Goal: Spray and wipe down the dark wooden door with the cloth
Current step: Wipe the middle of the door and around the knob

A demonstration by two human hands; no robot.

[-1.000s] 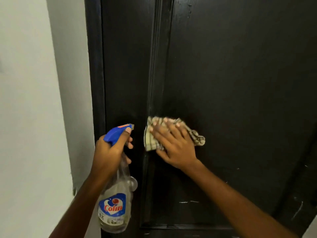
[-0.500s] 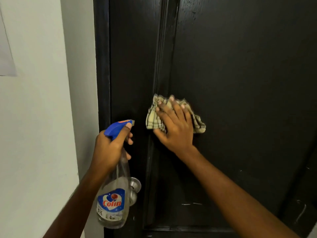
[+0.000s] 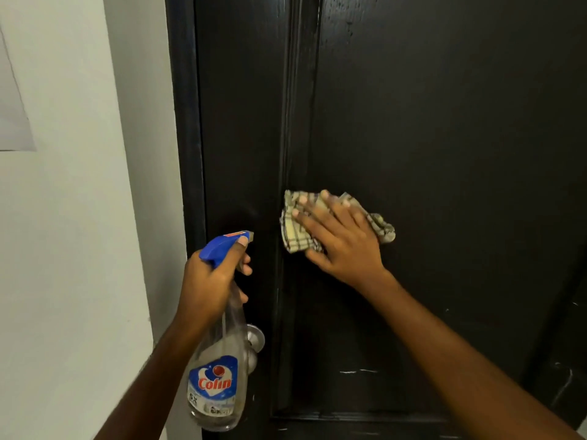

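Two hands are at work on one surface. Largest item: the dark, glossy wooden panelled door [image 3: 444, 122], which fills most of the view and is the surface under treatment. Off the door's left edge runs the plain white wall [image 3: 63, 249].

Next in size is the clear plastic spray bottle with the blue trigger head [image 3: 219, 379]. It hangs upright in front of the door's left stile, nozzle aimed at the door. I judge it is held there so that a fresh spray needs no reach.

My left hand [image 3: 209, 281] is wrapped round the bottle's neck, one finger laid along the trigger head. My right hand [image 3: 343, 246] lies flat, fingers straight and spread. It presses the beige checked cloth [image 3: 295, 231] against the door's recessed panel, just beside the vertical moulding at the panel's left edge. The flat palm spreads pressure over the bunched cloth.

On the door's left stile sits the round silver metal knob [image 3: 256, 339], partly hidden behind the bottle.

Smallest: thin white scratch marks [image 3: 359, 372] low on the door's panel. Whether these are dirt or damage I cannot tell.
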